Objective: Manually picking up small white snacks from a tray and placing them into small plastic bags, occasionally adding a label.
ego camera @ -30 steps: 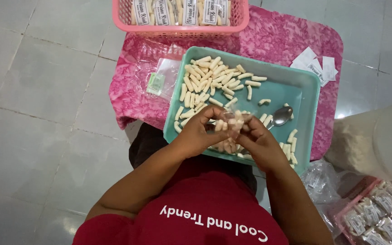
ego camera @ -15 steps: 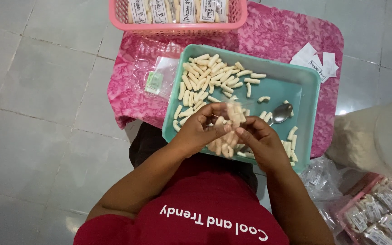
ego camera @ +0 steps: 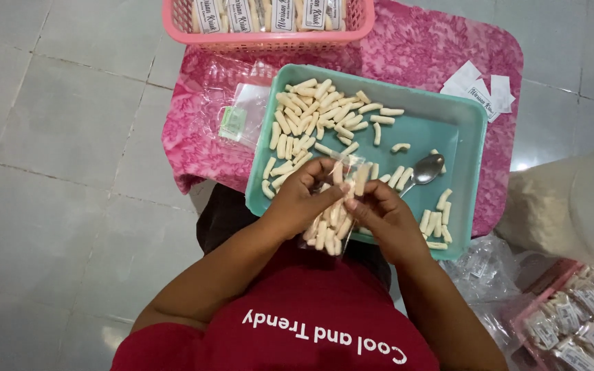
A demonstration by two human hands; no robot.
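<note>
While a second before both hands bunched loose sticks, the left hand (ego camera: 304, 199) and right hand (ego camera: 383, 216) now had fingers pinching a filled clear bag (ego camera: 331, 216) over the teal tray (ego camera: 472, 137).

Labelled packets (ego camera: 269, 14) in pink basket (ego camera: 194, 38); white labels (ego camera: 482, 86) on cloth; clear bag (ego camera: 331, 213) in hands.

Red shirt with white lettering, short sleeves; 2 bare forearms, no rings.
</note>
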